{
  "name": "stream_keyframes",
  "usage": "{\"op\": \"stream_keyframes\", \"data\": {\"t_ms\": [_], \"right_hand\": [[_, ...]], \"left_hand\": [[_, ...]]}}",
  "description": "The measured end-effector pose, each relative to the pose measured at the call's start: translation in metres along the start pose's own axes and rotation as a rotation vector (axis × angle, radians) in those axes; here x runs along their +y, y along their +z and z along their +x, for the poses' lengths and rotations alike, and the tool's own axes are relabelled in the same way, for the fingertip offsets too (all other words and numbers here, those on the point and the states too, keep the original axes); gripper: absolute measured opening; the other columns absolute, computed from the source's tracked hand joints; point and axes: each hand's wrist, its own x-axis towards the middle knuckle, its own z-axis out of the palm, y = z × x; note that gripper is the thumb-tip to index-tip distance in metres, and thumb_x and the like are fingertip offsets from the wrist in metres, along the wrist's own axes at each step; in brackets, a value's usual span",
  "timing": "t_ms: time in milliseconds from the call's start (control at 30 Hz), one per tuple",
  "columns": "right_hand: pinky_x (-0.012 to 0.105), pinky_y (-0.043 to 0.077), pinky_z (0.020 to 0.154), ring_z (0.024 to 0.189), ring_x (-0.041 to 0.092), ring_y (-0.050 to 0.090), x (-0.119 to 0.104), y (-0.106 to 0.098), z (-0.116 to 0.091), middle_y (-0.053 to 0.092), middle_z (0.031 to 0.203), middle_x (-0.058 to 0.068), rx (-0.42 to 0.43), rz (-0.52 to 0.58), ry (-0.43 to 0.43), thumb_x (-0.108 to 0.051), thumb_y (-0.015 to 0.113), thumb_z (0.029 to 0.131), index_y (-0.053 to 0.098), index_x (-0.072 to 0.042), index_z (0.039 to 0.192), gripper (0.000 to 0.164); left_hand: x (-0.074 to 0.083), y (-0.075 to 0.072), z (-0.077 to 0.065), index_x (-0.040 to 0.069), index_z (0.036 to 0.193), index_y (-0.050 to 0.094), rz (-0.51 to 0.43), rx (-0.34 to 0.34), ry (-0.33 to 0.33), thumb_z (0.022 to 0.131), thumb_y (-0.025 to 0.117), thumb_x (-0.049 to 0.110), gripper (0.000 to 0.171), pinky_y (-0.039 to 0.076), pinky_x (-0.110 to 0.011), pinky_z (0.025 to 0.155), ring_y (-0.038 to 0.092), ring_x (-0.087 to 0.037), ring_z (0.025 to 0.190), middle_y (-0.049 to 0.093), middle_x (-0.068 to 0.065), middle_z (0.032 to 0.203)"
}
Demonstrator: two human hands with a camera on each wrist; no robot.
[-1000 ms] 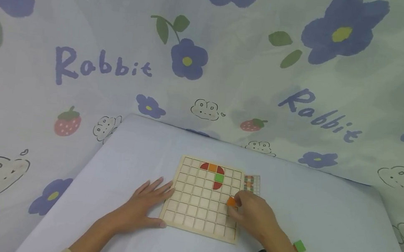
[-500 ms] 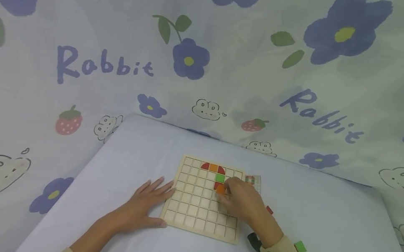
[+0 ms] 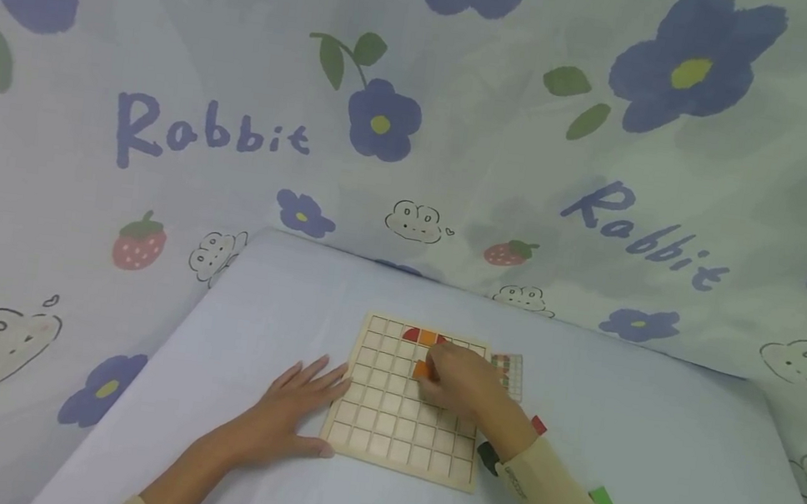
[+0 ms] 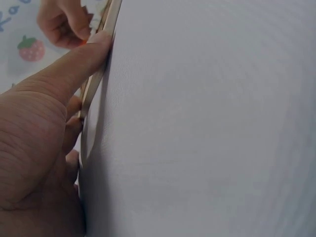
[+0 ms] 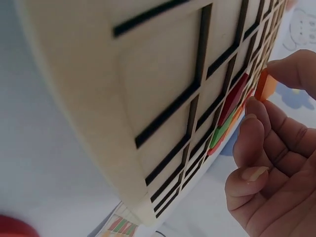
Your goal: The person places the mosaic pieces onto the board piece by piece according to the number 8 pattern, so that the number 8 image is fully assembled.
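A wooden grid board (image 3: 371, 420) lies on the white table. My left hand (image 3: 289, 414) rests at its left side with fingers spread; in the left wrist view its thumb touches the frame's edge. With thumb and fingertips, my right hand (image 3: 464, 377) pinches an orange square tile (image 5: 266, 85) over the board's upper middle. In the top row sit a red rounded tile (image 3: 412, 335), an orange tile (image 3: 428, 338) and another red one. The right wrist view also shows a green tile (image 5: 221, 129) and a red tile (image 5: 233, 98) in the grid, covered by my right hand in the head view.
Right of the board lies a pattern card (image 3: 517, 375), partly behind my right hand. A loose red tile (image 3: 538, 425) and a loose green tile (image 3: 601, 499) lie on the table beside my right forearm. A printed cloth (image 3: 444, 165) hangs behind the table.
My right hand has carried the orange tile leftward and away from me, from the board's right edge to its upper middle. The loose red tile has come into sight. My left hand stays put.
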Motion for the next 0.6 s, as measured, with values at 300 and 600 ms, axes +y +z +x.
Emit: {"op": "stream_keyframes", "data": {"t_ms": [300,600], "right_hand": [[0.027,0.044,0.056,0.064,0.011,0.049,0.0001,0.0035,0.0039,0.052,0.075,-0.006,-0.007,-0.006,-0.028,-0.027,0.075,0.096,0.060,-0.014,0.087,0.022],[0.027,0.046,0.060,0.068,0.011,0.051,0.0004,0.0078,0.0049,0.055,0.080,-0.006,0.005,-0.004,-0.024,-0.025,0.073,0.098,0.068,-0.011,0.099,0.015]], "left_hand": [[0.0013,-0.0013,-0.0002,0.018,0.164,0.037,-0.008,-0.013,-0.012,0.085,0.080,0.056,0.097,0.001,-0.055,0.128,0.006,-0.030,0.161,0.021,0.004,0.172],[-0.0004,-0.0012,-0.0010,0.018,0.164,0.037,-0.004,-0.004,0.012,0.087,0.079,0.055,0.095,0.000,-0.055,0.128,0.006,-0.030,0.161,0.021,0.004,0.172]]}}
